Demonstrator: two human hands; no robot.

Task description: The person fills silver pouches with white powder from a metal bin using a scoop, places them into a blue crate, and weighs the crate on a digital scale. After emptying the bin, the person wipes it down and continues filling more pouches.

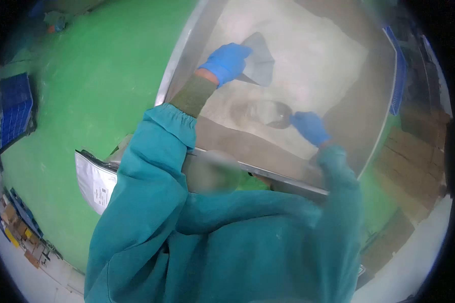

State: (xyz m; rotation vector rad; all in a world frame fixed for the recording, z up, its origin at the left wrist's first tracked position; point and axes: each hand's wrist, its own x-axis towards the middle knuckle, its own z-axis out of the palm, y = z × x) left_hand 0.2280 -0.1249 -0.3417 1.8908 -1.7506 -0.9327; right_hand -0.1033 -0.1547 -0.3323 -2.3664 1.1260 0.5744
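A wide metal tray (170, 70) holds a layer of pale powder (308, 55). My left hand (227, 61), in a blue glove, is closed on a flat grey scraper-like sheet (260, 59) that stands over the powder. To the right and lower, my right hand (311, 128), also gloved in blue, grips the end of a metal scoop (269, 113). The scoop rests at the powder near the tray's front side, and its outline is hazy. The two tools are apart.
A white labelled bag (93, 182) stands left of the tray on the green floor (86, 91). Blue crates (16, 108) are at the far left. Cardboard (407, 161) lies to the right, near a blue panel (397, 70).
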